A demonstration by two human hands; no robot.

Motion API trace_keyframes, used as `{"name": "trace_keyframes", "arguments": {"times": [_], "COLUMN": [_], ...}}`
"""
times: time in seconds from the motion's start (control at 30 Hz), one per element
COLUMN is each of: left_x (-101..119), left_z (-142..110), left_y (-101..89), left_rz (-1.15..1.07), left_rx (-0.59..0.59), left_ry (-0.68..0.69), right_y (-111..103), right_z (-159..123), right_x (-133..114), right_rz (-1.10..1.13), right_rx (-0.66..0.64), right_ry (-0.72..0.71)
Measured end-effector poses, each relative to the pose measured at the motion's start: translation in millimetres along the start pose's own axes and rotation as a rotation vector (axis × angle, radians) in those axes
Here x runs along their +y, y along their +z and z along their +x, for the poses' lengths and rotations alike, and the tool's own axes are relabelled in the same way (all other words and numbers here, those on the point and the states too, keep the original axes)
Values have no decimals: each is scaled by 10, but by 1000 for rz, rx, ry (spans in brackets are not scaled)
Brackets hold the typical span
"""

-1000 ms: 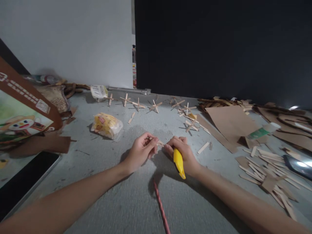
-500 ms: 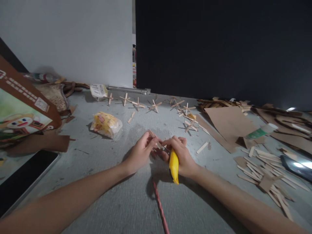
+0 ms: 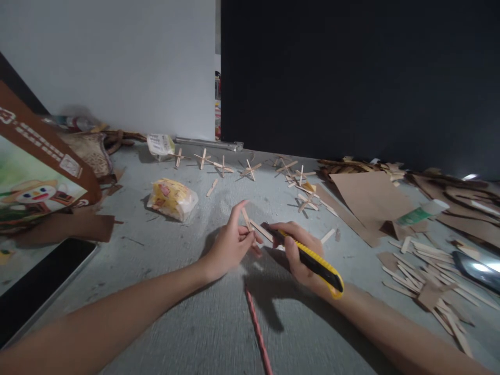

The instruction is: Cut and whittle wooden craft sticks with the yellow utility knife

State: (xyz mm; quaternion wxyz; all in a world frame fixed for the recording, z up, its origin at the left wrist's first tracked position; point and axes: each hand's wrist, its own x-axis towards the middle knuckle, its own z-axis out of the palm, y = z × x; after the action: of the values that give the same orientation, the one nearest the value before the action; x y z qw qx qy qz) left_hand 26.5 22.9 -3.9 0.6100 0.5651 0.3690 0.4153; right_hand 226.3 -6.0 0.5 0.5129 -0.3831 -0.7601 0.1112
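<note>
My left hand (image 3: 226,247) is closed at the thumb and fingertips on a narrow wooden craft stick (image 3: 246,219), its index finger raised. A second craft stick (image 3: 261,230) slants from there toward my right fingers; I cannot tell whether the two are joined. My right hand (image 3: 303,240) grips a yellow and black utility knife (image 3: 318,263), its handle end pointing down and right, its tip close to the second stick. Beyond my hands stand several small crossed-stick pieces, one of them a crossed-stick piece (image 3: 250,170) near the middle.
A pile of craft sticks (image 3: 414,276) and a glue stick (image 3: 424,212) lie right, by brown cardboard (image 3: 363,200). Left are a phone (image 3: 47,286), a printed bag (image 3: 42,172) and a yellow wrapper (image 3: 172,199). A reddish twisted rod (image 3: 255,328) lies in front.
My right hand has moved slightly right and turned the knife, so its handle now slants down and right. My left index finger has lifted, and the two sticks show apart.
</note>
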Motion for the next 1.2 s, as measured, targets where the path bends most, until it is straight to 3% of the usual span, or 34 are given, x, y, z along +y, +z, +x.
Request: {"name": "trace_keyframes", "arguments": {"times": [0.43, 0.67, 0.97, 1.2], "left_x": [14, 47, 72, 45], "left_z": [0, -14, -24, -24], "left_y": [15, 32, 50, 37], "left_rz": [42, 106, 130, 182], "left_rx": [-45, -42, -33, -46], "left_ry": [-14, -18, -3, 54], "right_y": [108, 112, 167, 181], "right_z": [-24, -13, -16, -17], "right_x": [-58, -67, -196, -242], "right_rz": [34, 48, 46, 21], "right_rx": [-35, -32, 16, 18], "right_ry": [-85, -77, 31, -19]}}
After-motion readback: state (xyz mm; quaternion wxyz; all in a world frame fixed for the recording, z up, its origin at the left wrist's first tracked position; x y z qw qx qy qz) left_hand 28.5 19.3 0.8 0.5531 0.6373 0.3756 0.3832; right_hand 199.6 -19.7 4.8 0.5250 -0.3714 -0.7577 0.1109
